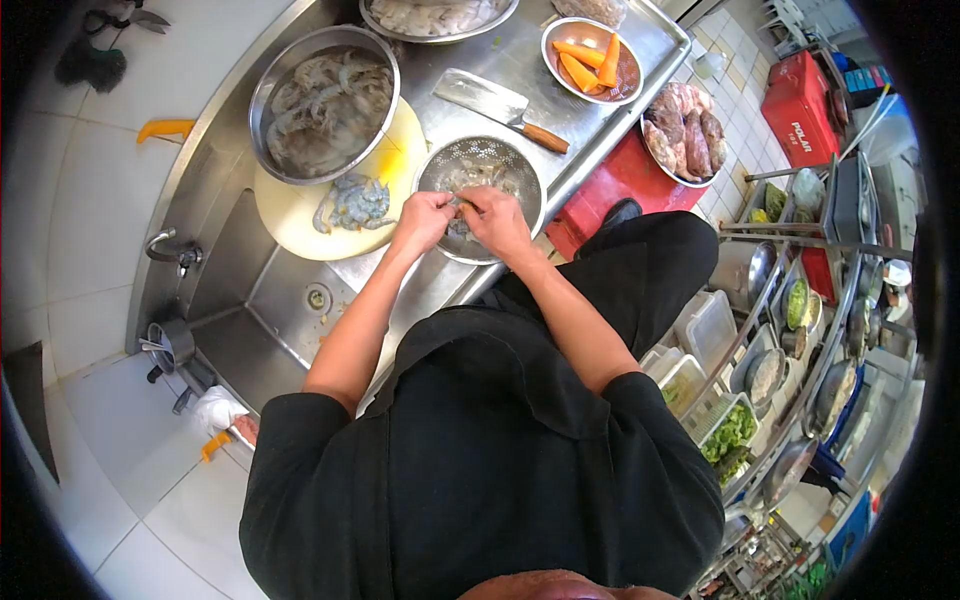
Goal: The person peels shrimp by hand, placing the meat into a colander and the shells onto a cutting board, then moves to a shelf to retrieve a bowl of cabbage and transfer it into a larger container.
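Note:
My left hand (424,219) and my right hand (497,221) meet over a perforated metal colander (524,165). Pinched between the fingertips of both is a small greyish shrimp (457,203), partly hidden by the fingers. Bits of shrimp and shell (488,172) lie inside the colander. Left of it, a heap of grey-blue shrimp (358,204) rests on a round, pale yellow cutting board (285,218). A large steel bowl (257,115) of whole shrimp (330,105) in cloudy liquid sits partly on the board's far side.
Beyond the colander lies a cleaver (485,97) with a wooden handle. Carrot pieces (588,62) fill a small bowl at the back right. Another bowl (400,33) of pale seafood stands at the back. A sink (270,300) is at left; a bowl of meat-like pieces (685,130) is at right.

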Available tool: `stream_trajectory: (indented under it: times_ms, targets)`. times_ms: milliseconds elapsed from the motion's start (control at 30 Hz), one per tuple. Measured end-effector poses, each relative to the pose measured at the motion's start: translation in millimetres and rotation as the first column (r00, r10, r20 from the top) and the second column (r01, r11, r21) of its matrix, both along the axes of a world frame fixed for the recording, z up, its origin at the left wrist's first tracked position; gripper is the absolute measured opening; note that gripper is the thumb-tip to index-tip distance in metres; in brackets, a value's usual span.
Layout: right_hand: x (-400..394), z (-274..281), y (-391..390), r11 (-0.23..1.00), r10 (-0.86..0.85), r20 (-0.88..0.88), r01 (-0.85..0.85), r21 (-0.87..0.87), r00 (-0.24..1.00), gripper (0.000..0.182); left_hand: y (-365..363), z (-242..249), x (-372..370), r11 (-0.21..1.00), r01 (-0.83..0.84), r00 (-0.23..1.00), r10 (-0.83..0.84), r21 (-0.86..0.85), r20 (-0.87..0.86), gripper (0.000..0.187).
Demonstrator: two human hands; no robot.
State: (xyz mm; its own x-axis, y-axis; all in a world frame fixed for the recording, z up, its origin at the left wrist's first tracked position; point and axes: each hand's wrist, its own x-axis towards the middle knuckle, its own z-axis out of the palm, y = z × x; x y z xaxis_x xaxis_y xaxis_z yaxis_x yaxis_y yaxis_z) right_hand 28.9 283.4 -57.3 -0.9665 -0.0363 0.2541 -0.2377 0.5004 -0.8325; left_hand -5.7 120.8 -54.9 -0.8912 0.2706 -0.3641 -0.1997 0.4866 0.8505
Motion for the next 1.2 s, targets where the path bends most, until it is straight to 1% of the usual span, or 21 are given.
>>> stream_trajectory:
  times_ms: [167, 233, 300, 333, 367, 400, 433, 467, 533, 600, 667, 700, 767, 833, 867, 900, 967, 1033, 1100, 1133, 1200]
  targets:
    - [3, -11, 1, 0.979, 0.012, 0.064, -0.025, 0.204, 0.998, 0.015, 5, 13, 1, 0.987, 0.095, 0.993, -0.085, -0.130, 0.080, 0.027]
    - [4, -18, -1, 0.992, -0.016, 0.043, 0.011, 0.129, 0.999, 0.015, 3, 7, 1, 0.978, 0.104, 0.994, -0.095, -0.178, 0.057, 0.027]
    - [2, -26, 0, 0.993, -0.045, 0.041, 0.041, 0.108, 0.998, 0.018, 0, -5, 2, 0.979, 0.101, 0.993, -0.111, -0.176, -0.043, 0.028]
    - [2, -17, 2, 0.988, -0.071, 0.147, 0.049, 0.149, 0.987, 0.021, 1, -11, 2, 0.985, 0.112, 0.982, -0.130, -0.134, -0.135, 0.029]
    - [3, -18, 2, 0.996, -0.079, 0.268, 0.067, 0.053, 0.960, 0.024, 4, -1, 4, 0.995, 0.070, 0.993, -0.077, -0.074, -0.086, 0.030]
    - [3, -18, 3, 0.981, -0.054, 0.452, 0.132, -0.142, 0.890, 0.024, 0, -5, 2, 0.991, 0.120, 0.980, -0.128, -0.062, -0.151, 0.030]
    - [2, -31, 3, 0.973, -0.126, 0.420, 0.195, -0.126, 0.899, 0.023, 2, -16, 2, 0.993, 0.111, 0.990, -0.108, 0.031, -0.085, 0.030]
    - [2, -33, 6, 0.894, -0.073, 0.566, 0.305, -0.328, 0.821, 0.021, 8, -14, 2, 0.995, 0.079, 0.994, -0.082, -0.053, -0.069, 0.029]
    - [-4, -51, 9, 0.730, 0.027, 0.672, 0.445, -0.519, 0.740, 0.012, 5, -41, 2, 0.999, 0.041, 0.965, -0.048, -0.033, -0.258, 0.027]
    - [1, -63, 8, 0.647, 0.177, 0.674, 0.430, -0.629, 0.717, 0.008, 15, -31, 11, 0.996, 0.040, 0.905, -0.071, -0.081, -0.420, 0.025]
    - [1, -83, 8, 0.702, 0.257, 0.641, 0.316, -0.638, 0.724, 0.007, 23, -37, 11, 0.996, 0.025, 0.877, -0.064, -0.088, -0.477, 0.025]
    - [7, -47, 9, 0.703, 0.238, 0.733, 0.407, -0.583, 0.638, 0.008, 26, -38, 10, 0.996, 0.002, 0.863, -0.047, -0.091, -0.504, 0.025]
    - [3, -71, 6, 0.977, 0.121, 0.623, 0.018, -0.213, 0.773, 0.012, 29, -36, 4, 0.998, -0.066, 0.896, 0.055, -0.009, -0.440, 0.024]
    - [5, -61, 12, 0.998, -0.046, 0.494, 0.018, 0.061, 0.868, 0.017, 19, -48, -19, 0.990, -0.118, 0.923, 0.136, 0.072, -0.359, 0.023]
    - [12, -51, 12, 0.980, -0.195, 0.441, 0.185, 0.066, 0.876, 0.019, 15, -54, -27, 0.977, -0.129, 0.913, 0.184, 0.171, -0.364, 0.020]
    - [18, -31, 15, 0.937, -0.340, 0.387, 0.345, 0.059, 0.857, 0.020, 14, -50, -30, 0.992, -0.089, 0.935, 0.115, 0.092, -0.336, 0.018]
    - [18, -18, 23, 0.953, -0.271, 0.291, 0.298, -0.050, 0.918, 0.024, 9, -32, -35, 0.998, 0.002, 0.964, -0.019, -0.065, -0.264, 0.016]
    - [14, -17, 23, 0.938, -0.260, 0.171, 0.291, -0.189, 0.950, 0.026, 13, -30, -28, 0.992, 0.020, 0.994, -0.007, 0.122, -0.107, 0.013]
    - [14, -15, 22, 0.855, -0.127, 0.353, 0.283, -0.435, 0.927, 0.027, 21, -36, -20, 0.961, -0.044, 0.999, 0.033, 0.274, 0.043, 0.012]
    - [14, -13, 21, 0.785, -0.043, 0.424, 0.293, -0.545, 0.904, 0.028, 28, -28, -12, 0.936, -0.163, 0.982, 0.126, 0.310, 0.138, 0.015]
    - [15, -12, 21, 0.730, -0.108, 0.494, 0.406, -0.550, 0.863, 0.026, 41, -23, 6, 0.870, -0.162, 0.983, 0.102, 0.465, 0.153, 0.018]
